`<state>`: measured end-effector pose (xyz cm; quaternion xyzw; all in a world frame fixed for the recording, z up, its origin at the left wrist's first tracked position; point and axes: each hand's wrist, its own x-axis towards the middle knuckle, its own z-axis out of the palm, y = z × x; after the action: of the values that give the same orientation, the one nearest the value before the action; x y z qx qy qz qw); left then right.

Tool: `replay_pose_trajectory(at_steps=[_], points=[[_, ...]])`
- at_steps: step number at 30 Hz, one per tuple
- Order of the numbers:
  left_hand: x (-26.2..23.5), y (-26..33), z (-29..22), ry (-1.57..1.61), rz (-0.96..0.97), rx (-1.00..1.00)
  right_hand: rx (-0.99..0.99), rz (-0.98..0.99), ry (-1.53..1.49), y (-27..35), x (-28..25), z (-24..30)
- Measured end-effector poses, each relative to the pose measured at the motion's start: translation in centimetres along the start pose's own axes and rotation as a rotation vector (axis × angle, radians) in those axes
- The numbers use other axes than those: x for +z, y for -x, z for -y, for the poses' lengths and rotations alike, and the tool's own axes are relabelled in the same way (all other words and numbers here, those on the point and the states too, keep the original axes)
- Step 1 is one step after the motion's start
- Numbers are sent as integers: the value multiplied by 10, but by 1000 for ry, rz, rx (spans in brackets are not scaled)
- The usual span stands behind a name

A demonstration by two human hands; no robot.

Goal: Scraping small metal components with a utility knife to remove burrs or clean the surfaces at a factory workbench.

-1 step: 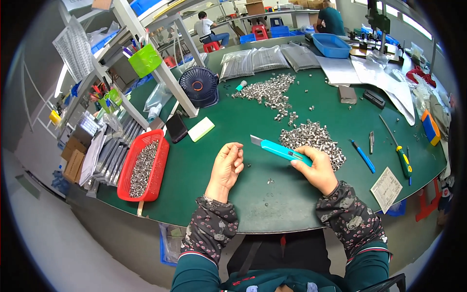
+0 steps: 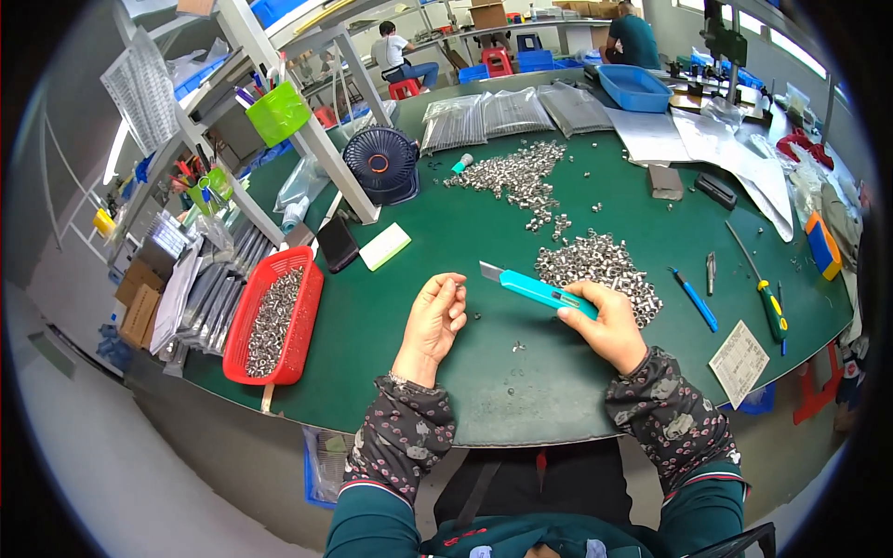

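Right hand (image 2: 605, 325) grips a teal cutter (image 2: 541, 290), left hand (image 2: 434, 316) pinched — contents I can't tell — work partway, I judge: metal pieces (image 2: 275, 325) in red basket (image 2: 308, 316), more in a loose heap (image 2: 597, 265).

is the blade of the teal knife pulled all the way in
No, the blade sticks out from the front of the teal knife in the right hand.

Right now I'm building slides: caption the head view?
Left hand curled, right hand gripping teal utility knife, metal parts heaped on green table.
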<state>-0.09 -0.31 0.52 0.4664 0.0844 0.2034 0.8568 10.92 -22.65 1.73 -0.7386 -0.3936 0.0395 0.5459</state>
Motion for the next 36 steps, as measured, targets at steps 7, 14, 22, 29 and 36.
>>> replay_pose_trajectory(at_steps=[7, 14, 22, 29, 36], points=[[-1, -1, 2, 4, 48, -63, -165, 37, 219, 1, 3, -4], [-2, 0, 3, -10, 6, -63, -151, 77, 193, 3, 5, 2], [5, 0, 1, -124, -9, -31, -158, 25, 179, 4, 7, -2], [1, 0, 3, -129, -2, -31, -129, 101, 178, 3, 5, 1], [3, 1, 4, -187, 4, -29, -133, 92, 210, 4, 4, 0]])
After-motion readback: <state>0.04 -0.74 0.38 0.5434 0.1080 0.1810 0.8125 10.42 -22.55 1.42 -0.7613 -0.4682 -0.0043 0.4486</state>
